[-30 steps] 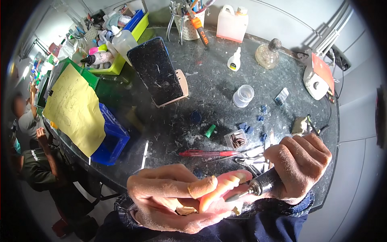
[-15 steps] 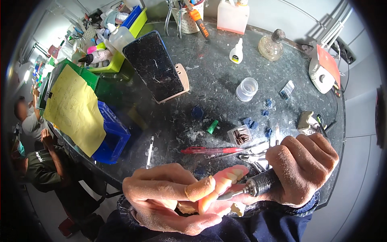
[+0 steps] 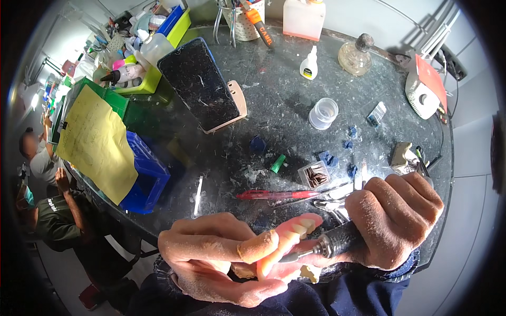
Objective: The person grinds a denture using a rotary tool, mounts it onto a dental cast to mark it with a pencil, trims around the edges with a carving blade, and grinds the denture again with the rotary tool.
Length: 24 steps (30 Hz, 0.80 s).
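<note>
A pink denture point(image 3: 288, 240) with a row of cream teeth is held in my left hand point(image 3: 219, 258), its fingers and thumb closed round it; one fingertip is covered in a tan wrap. My right hand point(image 3: 392, 224) wraps round a dark handpiece point(image 3: 340, 241), a rotary grinding tool. Its pointed grey bur point(image 3: 296, 255) reaches to the pink base beside the teeth; I cannot tell whether it touches. Pale dust coats both hands. Below the tool, a cream, plaster-like piece point(image 3: 310, 273) shows in part.
Just beyond my hands lie a red pen point(image 3: 274, 195), metal instruments point(image 3: 332, 203) and a small box of brown strips point(image 3: 317, 175). A propped phone point(image 3: 199, 84), clear cup point(image 3: 323, 114) and glass burner point(image 3: 356, 55) stand farther back. Blue bins point(image 3: 145, 174) are left, with two people beyond.
My hands, the denture and the handpiece have shifted very slightly left. The view has moved a little; both grips stay the same.
</note>
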Each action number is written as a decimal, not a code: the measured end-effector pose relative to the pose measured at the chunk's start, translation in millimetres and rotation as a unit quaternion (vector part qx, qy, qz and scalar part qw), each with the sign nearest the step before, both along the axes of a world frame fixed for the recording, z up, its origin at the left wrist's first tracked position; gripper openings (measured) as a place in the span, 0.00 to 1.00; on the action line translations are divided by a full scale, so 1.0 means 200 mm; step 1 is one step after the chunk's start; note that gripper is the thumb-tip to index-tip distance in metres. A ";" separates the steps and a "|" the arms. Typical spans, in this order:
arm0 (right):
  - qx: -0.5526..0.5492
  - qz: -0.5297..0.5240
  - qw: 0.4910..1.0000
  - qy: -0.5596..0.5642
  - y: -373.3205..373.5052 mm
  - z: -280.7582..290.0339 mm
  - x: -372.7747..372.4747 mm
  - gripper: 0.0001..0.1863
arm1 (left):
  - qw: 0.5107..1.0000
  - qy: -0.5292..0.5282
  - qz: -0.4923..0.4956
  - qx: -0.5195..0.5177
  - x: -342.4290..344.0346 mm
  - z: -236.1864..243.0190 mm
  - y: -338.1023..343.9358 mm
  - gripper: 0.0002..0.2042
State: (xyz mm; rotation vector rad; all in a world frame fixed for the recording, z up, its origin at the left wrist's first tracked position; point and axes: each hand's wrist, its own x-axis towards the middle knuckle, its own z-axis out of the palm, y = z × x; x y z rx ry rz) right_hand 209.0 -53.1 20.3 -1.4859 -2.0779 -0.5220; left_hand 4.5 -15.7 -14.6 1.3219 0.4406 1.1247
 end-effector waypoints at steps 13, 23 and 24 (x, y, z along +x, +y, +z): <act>-0.010 0.000 1.000 -0.005 0.00 0.00 0.01 0.38 | 0.998 0.055 -0.009 -0.009 -0.03 0.01 0.01 0.24; -0.022 -0.009 1.000 0.010 -0.02 0.01 0.03 0.39 | 0.997 0.060 -0.044 0.037 -0.04 -0.02 0.02 0.23; -0.012 0.004 1.000 0.016 0.00 0.00 0.02 0.39 | 0.997 0.063 -0.038 0.037 -0.05 -0.02 0.03 0.23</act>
